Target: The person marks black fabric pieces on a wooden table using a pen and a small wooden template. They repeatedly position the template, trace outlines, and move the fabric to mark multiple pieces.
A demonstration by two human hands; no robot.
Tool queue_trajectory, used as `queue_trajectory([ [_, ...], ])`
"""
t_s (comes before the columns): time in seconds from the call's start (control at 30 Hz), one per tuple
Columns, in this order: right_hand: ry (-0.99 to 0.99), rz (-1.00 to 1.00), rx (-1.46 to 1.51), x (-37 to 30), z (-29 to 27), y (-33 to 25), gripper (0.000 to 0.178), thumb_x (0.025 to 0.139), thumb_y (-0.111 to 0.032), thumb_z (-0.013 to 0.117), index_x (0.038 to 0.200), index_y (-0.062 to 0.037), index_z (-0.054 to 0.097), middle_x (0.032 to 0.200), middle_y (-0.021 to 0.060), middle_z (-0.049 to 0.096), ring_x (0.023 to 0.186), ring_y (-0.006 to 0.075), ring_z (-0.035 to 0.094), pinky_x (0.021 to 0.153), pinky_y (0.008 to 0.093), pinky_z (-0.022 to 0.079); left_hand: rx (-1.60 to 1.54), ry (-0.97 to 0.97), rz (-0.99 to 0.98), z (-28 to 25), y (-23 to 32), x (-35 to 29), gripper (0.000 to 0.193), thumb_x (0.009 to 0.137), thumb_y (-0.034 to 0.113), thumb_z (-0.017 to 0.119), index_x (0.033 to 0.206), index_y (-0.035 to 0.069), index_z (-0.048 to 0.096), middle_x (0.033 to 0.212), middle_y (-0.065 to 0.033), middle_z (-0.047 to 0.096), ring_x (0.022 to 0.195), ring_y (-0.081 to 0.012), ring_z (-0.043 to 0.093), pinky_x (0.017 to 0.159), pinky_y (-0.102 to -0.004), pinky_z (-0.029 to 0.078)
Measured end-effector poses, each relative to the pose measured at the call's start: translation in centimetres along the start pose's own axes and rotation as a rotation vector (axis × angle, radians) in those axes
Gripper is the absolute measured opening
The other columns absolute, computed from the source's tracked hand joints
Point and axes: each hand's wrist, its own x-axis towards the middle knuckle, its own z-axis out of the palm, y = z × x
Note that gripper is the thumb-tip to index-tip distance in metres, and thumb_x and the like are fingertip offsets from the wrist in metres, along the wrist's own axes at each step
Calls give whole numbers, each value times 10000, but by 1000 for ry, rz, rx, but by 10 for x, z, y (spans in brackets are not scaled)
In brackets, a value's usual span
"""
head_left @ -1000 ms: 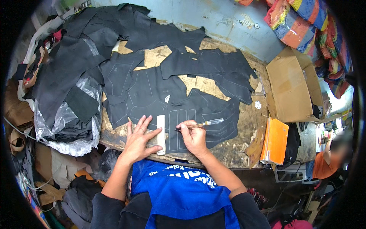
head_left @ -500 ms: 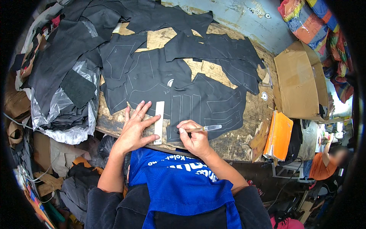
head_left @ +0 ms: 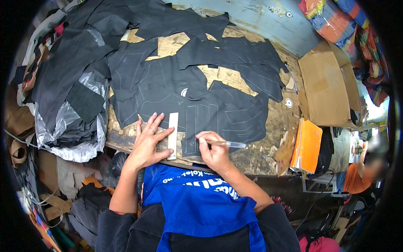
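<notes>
I have the left hand (head_left: 145, 145) open, fingers spread, its thumb and index finger touching a white strip (head_left: 173, 136) that lies partly on the outlined black sheet (head_left: 241, 115) across the worktop (head_left: 256, 157). I see the right hand (head_left: 215, 154) curled, pinching a pen (head_left: 231, 144), barrel pointing rightward.

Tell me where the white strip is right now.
In the head view, the white strip lies just left of centre by the near edge of the wooden table, between the left hand, which touches it, and the right hand.
</notes>
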Motion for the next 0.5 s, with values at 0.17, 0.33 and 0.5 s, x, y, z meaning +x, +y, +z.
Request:
queue_trajectory([
  [0.17, 394, 250, 161, -1, -36, 14, 86, 938, -24, 498, 927, 46, 547, 902, 153, 630, 808, 167, 623, 744, 296, 533, -22, 152, -19, 9, 3, 1, 563, 593, 382, 801, 1089, 138, 694, 1399, -161, 422, 1347, -351, 310, 1109, -558, 112],
  [0.33, 627, 299, -275, 4, -102, 39, 200, 927, -93, 540, 1061, 47, 591, 891, 141, 652, 835, 217, 645, 748, 317, 511, -13, 300, -41, 13, 8, 0, 466, 574, 304, 819, 979, 94, 727, 1210, -131, 550, 1156, -319, 456, 1032, -484, 276],
  [0.5, 460, 484, -870, 5, -127, 45, 275, 836, -190, 644, 1028, 5, 623, 917, 207, 652, 868, 361, 590, 803, 415, 461, -97, 291, -236, 15, 19, -6, 367, 620, 198, 799, 949, 57, 718, 1012, -99, 613, 987, -280, 536, 880, -405, 409],
])
